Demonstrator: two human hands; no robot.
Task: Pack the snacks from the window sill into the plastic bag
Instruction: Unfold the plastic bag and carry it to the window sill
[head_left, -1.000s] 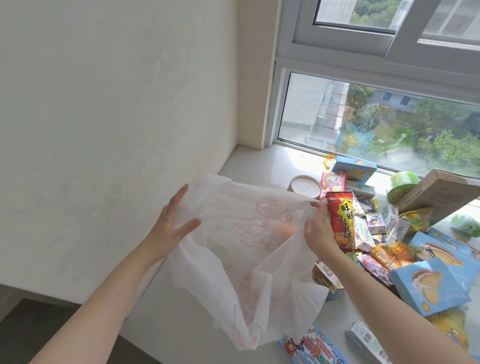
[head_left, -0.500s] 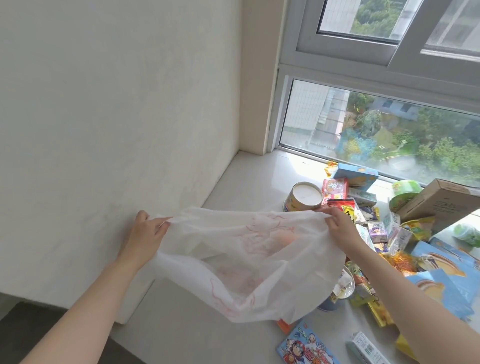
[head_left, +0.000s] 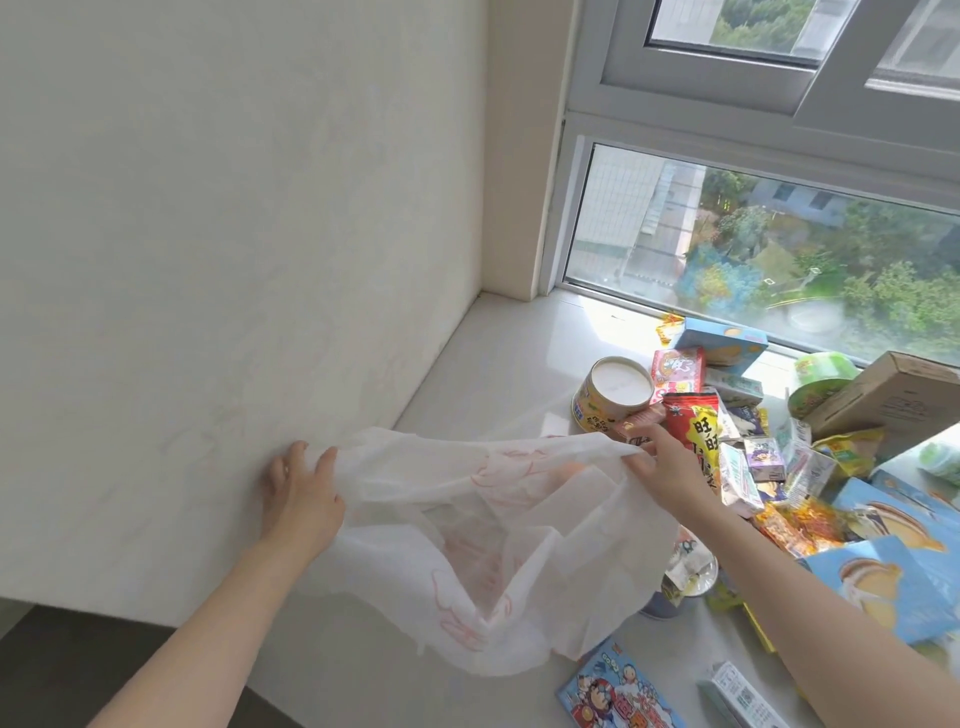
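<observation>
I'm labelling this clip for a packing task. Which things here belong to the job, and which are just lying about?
Belongs to the job:
plastic bag
left hand
right hand
red snack packet
round tin
blue snack boxes

Just lying about:
cardboard box
window sill

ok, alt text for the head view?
Two bare hands stretch a white plastic bag open above a window sill: left hand grips one edge, right hand pinches the other. Snack packets and boxes lie piled to the right, under the window.
</observation>
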